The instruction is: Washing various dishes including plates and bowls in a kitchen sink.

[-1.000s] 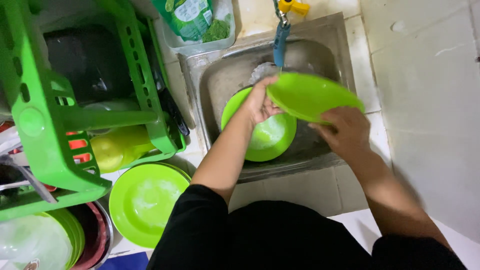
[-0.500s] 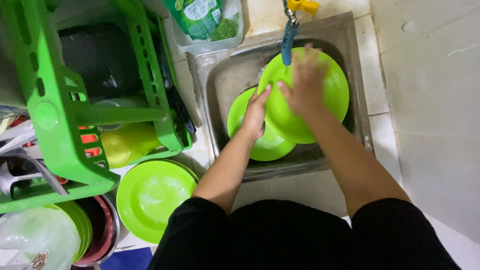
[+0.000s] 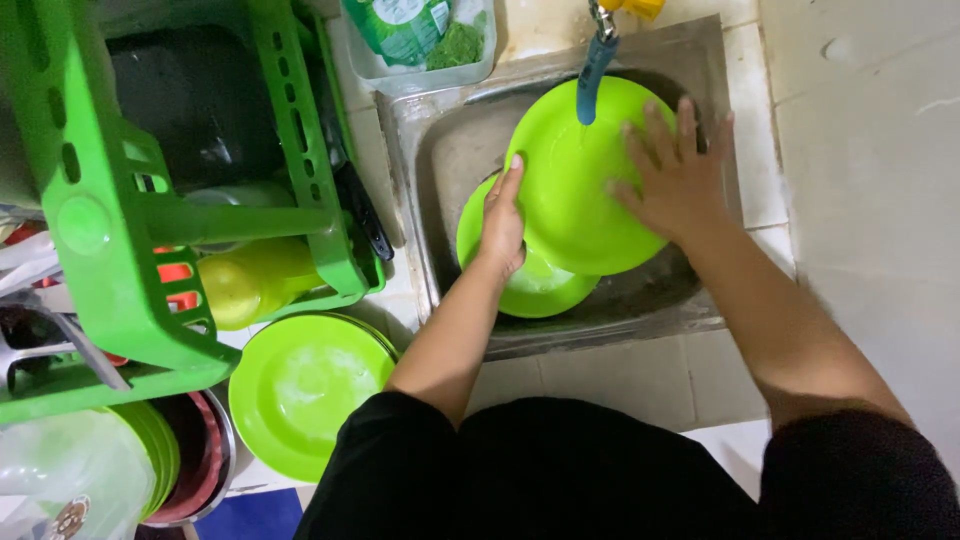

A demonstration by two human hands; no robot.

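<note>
Gripping the rim of a green plate (image 3: 570,190) over the sink (image 3: 440,150), the left hand (image 3: 503,222) has its fingers curled closed. Right hand (image 3: 675,180) presses spread, open fingers flat on it; another green plate (image 3: 530,290) lies in the sink below

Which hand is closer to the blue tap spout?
The right hand. It lies spread on the green plate just right of the blue spout. The left hand holds the plate's left edge, lower down and farther from the spout.
</note>
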